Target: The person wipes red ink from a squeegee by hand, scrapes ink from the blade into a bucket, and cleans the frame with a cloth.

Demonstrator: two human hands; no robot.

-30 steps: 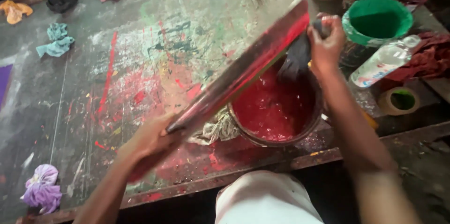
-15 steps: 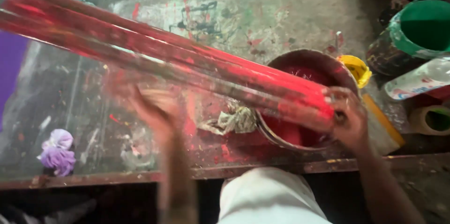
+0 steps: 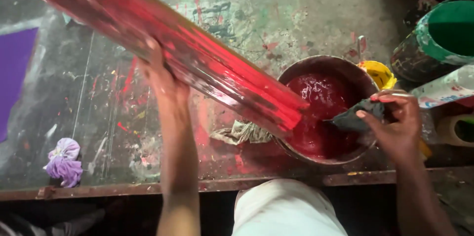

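- Purple sheet (image 3: 15, 78) lies flat at the far left edge of the paint-stained table (image 3: 276, 19).
- Lilac rag (image 3: 63, 161), bunched up, sits near the table's front rim, well apart from both hands.
- Left hand (image 3: 160, 75) reaches up from below and grips the long red-smeared bar (image 3: 163, 43) from underneath, fingers curled around its lower edge.
- That bar slants from the upper left down to the right, its lower end resting over the rim of the round metal pot (image 3: 328, 65).
- Crumpled, stained cloth (image 3: 242, 131) lies on the table just under the bar's lower end, touching the pot's left side.
- Thick red paint (image 3: 321, 112) fills the pot.
- Right hand (image 3: 397, 122) hangs over the pot's right rim, thumb and fingers pinched on a dark sponge-like pad (image 3: 358, 115) that dips toward the paint.
- Yellow cup (image 3: 377, 73) sits just behind the pot.
- Green-lined bucket (image 3: 439, 38) stands at the far right.
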